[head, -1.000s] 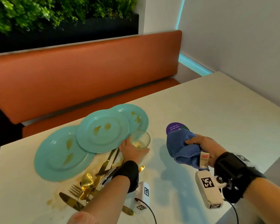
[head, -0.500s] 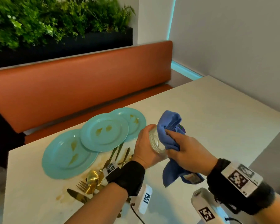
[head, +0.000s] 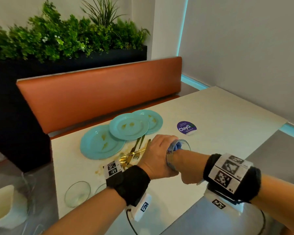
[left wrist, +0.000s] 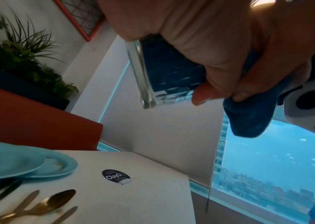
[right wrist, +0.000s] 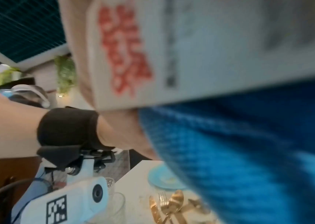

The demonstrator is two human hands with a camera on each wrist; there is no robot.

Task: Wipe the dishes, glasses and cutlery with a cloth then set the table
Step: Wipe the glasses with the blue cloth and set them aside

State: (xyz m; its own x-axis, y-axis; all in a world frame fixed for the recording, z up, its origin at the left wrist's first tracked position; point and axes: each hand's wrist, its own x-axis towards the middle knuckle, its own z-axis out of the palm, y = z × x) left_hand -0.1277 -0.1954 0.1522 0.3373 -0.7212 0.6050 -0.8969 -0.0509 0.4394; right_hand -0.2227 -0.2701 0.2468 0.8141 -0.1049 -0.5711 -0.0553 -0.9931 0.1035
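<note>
My left hand (head: pixel 157 154) grips a clear glass (head: pixel 182 145) above the table, its fingers (left wrist: pixel 210 37) wrapped round the wall of the glass (left wrist: pixel 147 72). My right hand (head: pixel 187 166) holds a blue cloth (head: pixel 176 147) stuffed inside the glass; its fingertips are hidden. A tail of the cloth (left wrist: pixel 248 118) hangs below. Three soiled turquoise plates (head: pixel 100 143) overlap at the far left. Beside them is a heap of gold cutlery (head: pixel 136 152) on a stained patch.
Two more glasses (head: pixel 77 194) stand at the table's (head: pixel 227 124) near left edge. A purple round sticker (head: pixel 186 127) lies right of the plates. An orange bench (head: pixel 98 99) backs the table; a white jug-like object (head: pixel 2 206) sits low left.
My left hand lifted the glass off the table. My right hand brought the cloth to it and has now pushed it into the glass.
</note>
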